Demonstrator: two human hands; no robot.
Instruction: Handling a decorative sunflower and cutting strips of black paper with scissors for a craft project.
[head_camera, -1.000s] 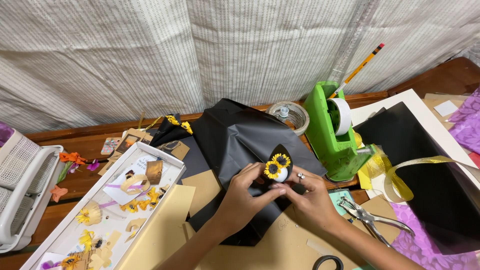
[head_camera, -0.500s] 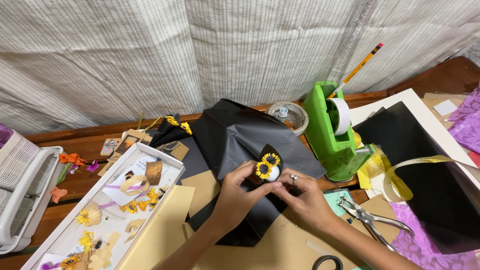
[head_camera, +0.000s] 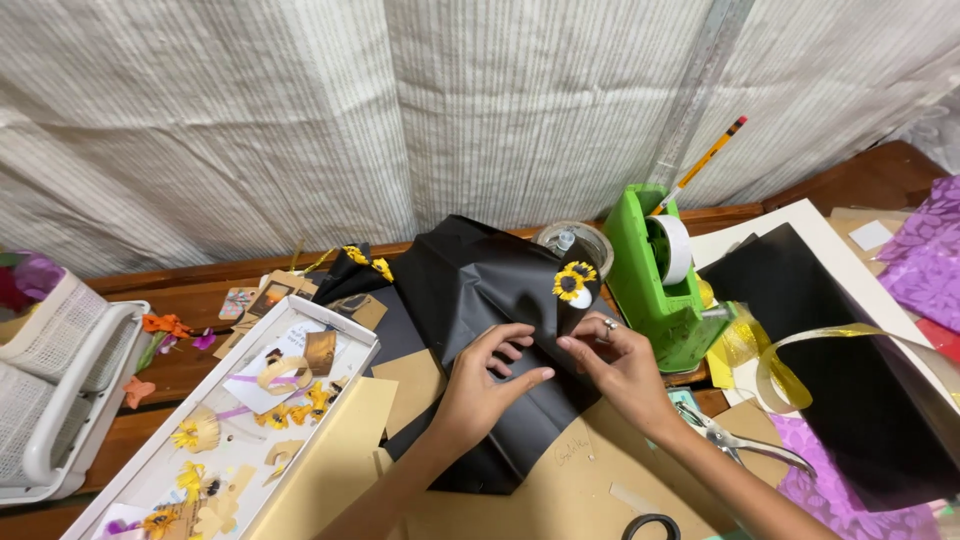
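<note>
**Black paper bag, sunflower trim: pressing flat**

Item: black paper bag (head_camera: 470, 300), mid-table on brown card (head_camera: 540, 490). My left hand (head_camera: 480, 385) lies spread and flat on it; my right hand (head_camera: 620, 365) pinches its edge below the sunflower (head_camera: 572, 280). Best kept taut. Green tape dispenser (head_camera: 655, 275) just beside.

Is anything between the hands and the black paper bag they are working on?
Nothing visible. The left hand rests flat on the black paper bag, and the right hand pinches its edge just below the sunflower decoration. Both touch it directly.
</note>
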